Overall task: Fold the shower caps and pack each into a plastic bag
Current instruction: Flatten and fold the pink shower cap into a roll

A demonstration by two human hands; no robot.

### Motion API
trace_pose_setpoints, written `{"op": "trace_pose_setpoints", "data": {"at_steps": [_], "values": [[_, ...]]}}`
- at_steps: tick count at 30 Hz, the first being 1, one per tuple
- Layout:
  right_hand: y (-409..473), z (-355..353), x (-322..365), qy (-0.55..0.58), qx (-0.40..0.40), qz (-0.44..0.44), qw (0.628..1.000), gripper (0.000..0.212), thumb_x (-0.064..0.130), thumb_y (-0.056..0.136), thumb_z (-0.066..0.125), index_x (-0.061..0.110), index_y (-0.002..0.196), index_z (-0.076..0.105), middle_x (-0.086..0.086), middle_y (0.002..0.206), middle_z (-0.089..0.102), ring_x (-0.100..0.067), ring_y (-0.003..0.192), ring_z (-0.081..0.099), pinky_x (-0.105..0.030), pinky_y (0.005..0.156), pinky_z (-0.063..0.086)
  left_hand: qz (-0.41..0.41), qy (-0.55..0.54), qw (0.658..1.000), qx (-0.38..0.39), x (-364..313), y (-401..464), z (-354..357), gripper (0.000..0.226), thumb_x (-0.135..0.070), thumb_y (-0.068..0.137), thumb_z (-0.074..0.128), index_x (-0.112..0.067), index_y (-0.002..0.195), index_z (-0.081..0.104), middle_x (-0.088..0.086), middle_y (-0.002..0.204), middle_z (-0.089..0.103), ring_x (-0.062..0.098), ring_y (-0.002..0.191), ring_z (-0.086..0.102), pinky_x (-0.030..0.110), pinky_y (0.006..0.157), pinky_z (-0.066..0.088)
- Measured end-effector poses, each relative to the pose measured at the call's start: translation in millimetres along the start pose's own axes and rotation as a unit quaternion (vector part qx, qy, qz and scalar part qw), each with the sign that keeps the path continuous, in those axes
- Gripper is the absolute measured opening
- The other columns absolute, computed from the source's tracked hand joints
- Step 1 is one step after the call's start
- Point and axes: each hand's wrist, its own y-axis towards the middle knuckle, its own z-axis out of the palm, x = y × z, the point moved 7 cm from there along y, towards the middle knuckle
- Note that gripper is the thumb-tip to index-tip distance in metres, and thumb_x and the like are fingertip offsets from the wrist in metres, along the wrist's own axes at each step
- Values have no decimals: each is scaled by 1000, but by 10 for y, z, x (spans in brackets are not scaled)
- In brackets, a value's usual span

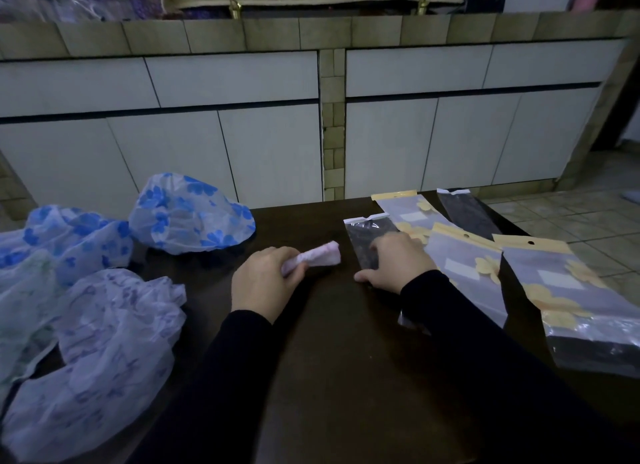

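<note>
My left hand (265, 280) grips a pink shower cap folded into a short roll (320, 254), its free end pointing right just above the dark table (329, 359). My right hand (394, 261) lies on a clear plastic bag (367, 233) with a white header, fingers curved over its lower part and thumb at its left edge. Whether the fingers pinch the bag is hidden. Several unfolded caps lie at the left: a blue-flowered one (192, 214), another blue one (76, 236) and a pale purple one (114, 342).
Several flat bags with yellow headers and flower prints (554, 283) lie along the table's right side, one clear bag (467, 210) behind them. A tiled counter with white cabinet doors (270, 145) stands beyond the table. Tiled floor (595, 221) shows at the right.
</note>
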Motion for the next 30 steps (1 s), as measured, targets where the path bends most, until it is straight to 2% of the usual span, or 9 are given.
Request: {"op": "trace_pose_setpoints", "data": {"at_steps": [4,9,13,15,17,22,25,26,30], "values": [[51,109,-59,41,38,43,998,38,45,84,67,11,102,68,-7,94,66,-20,88,63,-30,78,52,-14,-8,999,-29,6,-7,4,28,-36,91,60,-27,117,64,-7,99,67,7,88,59,19,76,44],[43,91,37,-22,25,51,998,28,29,91,60,12,113,61,-6,97,59,-23,96,61,-31,76,49,-37,-15,999,-23,99,-8,36,28,-39,90,60,-29,117,64,-9,97,65,4,85,57,20,75,45],[-29,-79,119,69,-87,-5,994,26,31,96,51,13,102,69,-4,92,67,-16,87,64,-30,83,53,-54,-19,998,-31,98,-18,20,27,-39,92,58,-28,116,65,-8,98,65,5,84,56,20,72,43],[-111,-267,250,110,-183,-66,975,26,30,97,51,15,103,70,-3,99,65,-13,90,60,-26,83,51,-67,-25,996,-46,122,-20,0,27,-40,91,58,-27,114,65,-8,95,64,5,81,55,19,69,41],[-141,-352,361,169,-217,-87,957,25,30,96,52,16,109,68,-3,107,60,-12,97,55,-24,82,49,-79,-32,995,-60,172,-24,-17,25,-40,91,58,-27,111,65,-10,90,61,3,77,53,16,64,38],[-25,-243,375,421,-146,-35,894,17,26,96,53,20,109,62,7,93,61,1,76,53,-7,61,38,-118,-49,988,-85,296,-26,-67,23,-39,92,56,-28,111,62,-13,91,57,2,78,51,13,58,31],[11,-174,290,556,-119,-10,823,25,21,95,56,28,119,51,8,90,62,-4,78,61,-12,58,46,-130,-67,985,-94,310,-25,-93,24,-39,92,56,-28,113,61,-12,93,58,2,80,51,15,60,32],[19,-132,264,566,-111,-6,817,29,19,95,56,29,121,49,5,92,64,-7,79,63,-16,58,49,-131,-72,984,-98,308,-28,-101,23,-39,92,56,-28,112,61,-13,93,57,1,80,50,14,60,31],[11,101,236,429,-34,18,903,22,18,95,54,25,115,60,3,106,63,-9,91,60,-22,76,52,-131,-87,983,-100,298,-30,-105,25,-38,92,57,-27,114,61,-12,94,59,2,82,51,18,66,35]]}}
